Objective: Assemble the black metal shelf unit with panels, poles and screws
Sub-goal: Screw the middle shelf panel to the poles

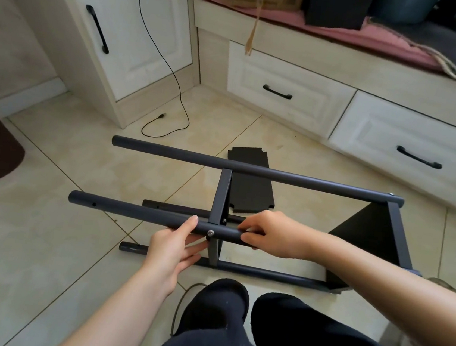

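A: Where's the shelf unit sitting rn?

B: It's lying on its side on the tiled floor, right in front of the person's knees. Four poles are running left-right w/ two panels fixed across them, mid and right end.

A: And the hands?

B: The right hand is grasping the near upper pole, fingers curling round it just right of the screw. The left hand is lying released, straight fingers touching the same pole just left of that screw (thumb side's hidden, can't tell more).

A: So the screw's between them?

B: Yep, at the mid panel joint.

A: Anything else lying about?

B: A loose panel is lying flat on the floor beyond the frame, and a black cable is trailing near the white cabinet.
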The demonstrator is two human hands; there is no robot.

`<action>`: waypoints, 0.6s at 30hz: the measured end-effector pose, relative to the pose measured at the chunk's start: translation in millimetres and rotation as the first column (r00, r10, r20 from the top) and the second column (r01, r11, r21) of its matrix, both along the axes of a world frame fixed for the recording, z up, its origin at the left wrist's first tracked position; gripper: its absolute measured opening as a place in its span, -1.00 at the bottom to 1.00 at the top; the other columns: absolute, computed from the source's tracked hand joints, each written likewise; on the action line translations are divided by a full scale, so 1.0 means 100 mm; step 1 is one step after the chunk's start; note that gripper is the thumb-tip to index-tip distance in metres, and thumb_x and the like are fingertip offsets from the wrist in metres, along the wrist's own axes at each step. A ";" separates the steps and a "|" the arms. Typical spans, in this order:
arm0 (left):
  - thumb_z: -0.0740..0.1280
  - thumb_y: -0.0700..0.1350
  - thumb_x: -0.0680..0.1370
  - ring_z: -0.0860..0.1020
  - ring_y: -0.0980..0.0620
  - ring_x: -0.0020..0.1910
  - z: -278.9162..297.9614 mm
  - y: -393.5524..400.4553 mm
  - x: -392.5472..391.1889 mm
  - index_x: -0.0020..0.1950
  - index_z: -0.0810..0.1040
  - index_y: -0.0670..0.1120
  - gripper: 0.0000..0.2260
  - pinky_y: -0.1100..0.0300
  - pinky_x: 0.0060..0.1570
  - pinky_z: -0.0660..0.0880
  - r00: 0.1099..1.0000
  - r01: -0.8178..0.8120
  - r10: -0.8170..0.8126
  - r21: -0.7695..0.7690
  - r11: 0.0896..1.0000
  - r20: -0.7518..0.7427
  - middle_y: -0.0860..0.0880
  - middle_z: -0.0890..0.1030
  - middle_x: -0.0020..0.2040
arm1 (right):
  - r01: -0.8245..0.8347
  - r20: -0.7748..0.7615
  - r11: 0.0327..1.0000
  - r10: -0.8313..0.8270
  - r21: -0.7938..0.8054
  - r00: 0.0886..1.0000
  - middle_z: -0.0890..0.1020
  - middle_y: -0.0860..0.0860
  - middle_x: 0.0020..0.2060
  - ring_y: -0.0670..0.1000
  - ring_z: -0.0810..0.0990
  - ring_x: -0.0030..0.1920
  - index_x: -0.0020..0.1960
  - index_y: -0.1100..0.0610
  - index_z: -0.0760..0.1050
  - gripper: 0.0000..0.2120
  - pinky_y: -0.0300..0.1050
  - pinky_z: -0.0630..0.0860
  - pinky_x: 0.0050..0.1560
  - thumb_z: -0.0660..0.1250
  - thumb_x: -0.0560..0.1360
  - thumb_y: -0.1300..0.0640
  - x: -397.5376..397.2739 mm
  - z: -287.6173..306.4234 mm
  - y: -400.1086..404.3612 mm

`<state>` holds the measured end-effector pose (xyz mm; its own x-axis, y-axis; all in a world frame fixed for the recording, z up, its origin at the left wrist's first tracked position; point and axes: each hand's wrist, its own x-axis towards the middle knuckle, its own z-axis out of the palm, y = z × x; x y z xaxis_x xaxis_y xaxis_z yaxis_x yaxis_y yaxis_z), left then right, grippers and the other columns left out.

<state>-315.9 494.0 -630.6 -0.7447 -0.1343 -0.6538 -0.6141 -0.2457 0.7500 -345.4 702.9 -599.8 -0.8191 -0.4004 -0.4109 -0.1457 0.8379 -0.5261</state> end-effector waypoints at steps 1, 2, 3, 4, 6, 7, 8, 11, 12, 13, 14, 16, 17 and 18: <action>0.43 -0.03 0.57 0.73 -0.10 -0.07 -0.01 0.01 -0.01 0.18 0.56 -0.16 -0.73 -0.07 0.13 0.58 1.000 0.005 -0.005 -0.005 1.000 -0.011 -0.13 0.74 -0.03 | -0.001 -0.060 1.000 0.002 0.021 0.998 0.66 -0.06 -0.06 -0.07 0.61 -0.07 0.24 0.05 0.57 -0.75 -0.14 0.50 0.02 0.25 0.62 0.02 -0.05 0.04 0.01; 0.43 -0.03 0.57 0.73 -0.08 -0.08 -0.02 0.01 -0.02 0.16 0.57 -0.16 -0.74 -0.05 0.12 0.57 1.000 0.009 -0.009 -0.012 1.000 -0.018 -0.11 0.74 -0.04 | 0.027 -0.134 0.999 -0.023 0.024 0.991 0.67 -0.04 0.01 -0.02 0.62 0.00 0.25 0.04 0.56 -0.74 -0.09 0.53 0.09 0.26 0.62 0.01 -0.11 0.08 0.02; 0.43 -0.02 0.57 0.73 -0.07 -0.09 -0.02 0.01 -0.02 0.15 0.57 -0.15 -0.75 -0.03 0.12 0.57 1.000 0.013 -0.014 -0.019 1.000 -0.020 -0.10 0.74 -0.05 | 0.069 -0.216 0.998 -0.065 0.009 0.974 0.67 -0.02 0.05 0.01 0.62 0.05 0.27 0.04 0.54 -0.73 -0.05 0.54 0.13 0.27 0.61 0.01 -0.20 0.12 0.04; 0.43 -0.02 0.57 0.73 -0.06 -0.09 -0.02 0.00 -0.01 0.14 0.58 -0.15 -0.75 -0.02 0.12 0.56 1.000 0.016 -0.017 -0.025 1.000 -0.019 -0.09 0.75 -0.06 | 0.109 -0.300 0.994 -0.106 -0.008 0.948 0.67 -0.01 0.06 0.02 0.61 0.07 0.28 0.05 0.52 -0.73 -0.02 0.54 0.13 0.27 0.62 0.02 -0.29 0.16 0.06; 0.44 0.01 0.56 0.73 -0.05 -0.08 -0.03 -0.01 0.01 0.12 0.58 -0.12 -0.75 0.00 0.13 0.57 1.000 0.009 -0.009 -0.044 0.999 -0.008 -0.08 0.75 -0.07 | 0.155 -0.435 0.988 -0.138 0.003 0.890 0.61 0.01 0.10 0.06 0.55 0.12 0.29 0.05 0.50 -0.73 0.02 0.51 0.15 0.25 0.62 0.04 -0.50 0.21 0.10; 0.45 0.02 0.54 0.73 -0.05 -0.05 -0.03 -0.02 0.02 0.12 0.58 -0.11 -0.74 0.01 0.13 0.57 1.000 0.002 -0.002 -0.046 0.999 -0.003 -0.08 0.75 -0.05 | 0.168 -0.471 0.985 -0.133 0.032 0.872 0.58 0.03 0.13 0.08 0.50 0.16 0.31 0.06 0.49 -0.71 0.04 0.48 0.18 0.25 0.62 0.04 -0.60 0.21 0.10; 0.46 0.02 0.53 0.72 -0.05 -0.01 -0.04 -0.02 0.02 0.13 0.58 -0.10 -0.73 0.02 0.13 0.56 1.000 -0.006 0.006 -0.037 0.999 0.000 -0.08 0.74 -0.02 | 0.177 -0.490 0.981 -0.118 0.076 0.864 0.55 0.05 0.17 0.11 0.46 0.19 0.34 0.07 0.47 -0.69 0.06 0.46 0.20 0.24 0.63 0.03 -0.69 0.20 0.11; 0.46 -0.03 0.54 0.67 -0.06 0.10 -0.06 -0.02 0.00 0.20 0.56 -0.10 -0.71 0.03 0.14 0.52 0.999 -0.043 0.043 0.024 0.999 -0.004 -0.10 0.70 0.10 | 0.183 -0.455 0.971 -0.094 0.155 0.886 0.53 0.07 0.25 0.14 0.45 0.26 0.41 0.08 0.43 -0.63 0.09 0.46 0.23 0.23 0.64 0.01 -0.88 0.15 0.11; 0.45 -0.06 0.55 0.66 -0.07 0.12 -0.07 -0.02 -0.01 0.20 0.54 -0.10 -0.73 0.03 0.14 0.51 0.998 -0.058 0.058 0.059 0.997 -0.010 -0.11 0.69 0.13 | 0.185 -0.420 0.972 -0.110 0.143 0.901 0.55 0.07 0.23 0.13 0.47 0.24 0.40 0.08 0.43 -0.63 0.07 0.48 0.20 0.22 0.64 0.00 -0.91 0.12 0.11; 0.44 -0.10 0.56 0.66 -0.08 0.12 -0.08 -0.01 -0.02 0.20 0.52 -0.09 -0.75 0.03 0.14 0.51 0.997 -0.073 0.075 0.101 0.992 -0.018 -0.12 0.68 0.15 | 0.188 -0.390 0.973 -0.123 0.131 0.912 0.57 0.07 0.19 0.12 0.50 0.20 0.39 0.08 0.43 -0.65 0.04 0.50 0.14 0.22 0.64 0.00 -0.93 0.10 0.11; 0.43 -0.12 0.56 0.68 -0.10 0.09 -0.09 -0.01 -0.03 0.21 0.51 -0.08 -0.75 0.03 0.12 0.52 0.996 -0.082 0.087 0.141 0.987 -0.028 -0.12 0.68 0.15 | 0.186 -0.369 0.974 -0.126 0.130 0.921 0.59 0.07 0.13 0.11 0.52 0.13 0.36 0.08 0.45 -0.67 0.00 0.50 0.06 0.22 0.64 0.00 -0.95 0.07 0.11; 0.42 -0.13 0.57 0.72 -0.12 0.00 -0.11 0.00 -0.03 0.25 0.49 -0.05 -0.72 0.01 0.10 0.55 0.994 -0.080 0.092 0.182 0.980 -0.058 -0.11 0.70 0.12 | 0.172 -0.355 0.976 -0.115 0.134 0.928 0.58 0.04 -0.02 0.08 0.51 -0.02 0.31 0.10 0.48 -0.71 -0.03 0.47 -0.06 0.23 0.64 0.03 -0.97 0.02 0.13; 0.42 -0.12 0.57 0.72 -0.11 -0.03 -0.13 0.01 -0.02 0.27 0.48 -0.04 -0.70 0.01 0.10 0.55 0.993 -0.075 0.090 0.184 0.980 -0.073 -0.10 0.70 0.09 | 0.169 -0.357 0.978 -0.115 0.123 0.927 0.56 0.03 -0.08 0.07 0.49 -0.08 0.29 0.11 0.50 -0.73 -0.06 0.42 -0.10 0.24 0.64 0.05 -0.98 0.00 0.13; 0.42 -0.11 0.57 0.73 -0.10 -0.04 -0.14 0.01 -0.01 0.29 0.48 -0.04 -0.69 0.00 0.09 0.56 0.992 -0.071 0.088 0.183 0.981 -0.087 -0.09 0.71 0.06 | 0.172 -0.361 0.980 -0.124 0.102 0.924 0.54 0.02 -0.12 0.06 0.46 -0.11 0.27 0.12 0.52 -0.74 -0.09 0.37 -0.12 0.26 0.63 0.07 -0.99 -0.01 0.14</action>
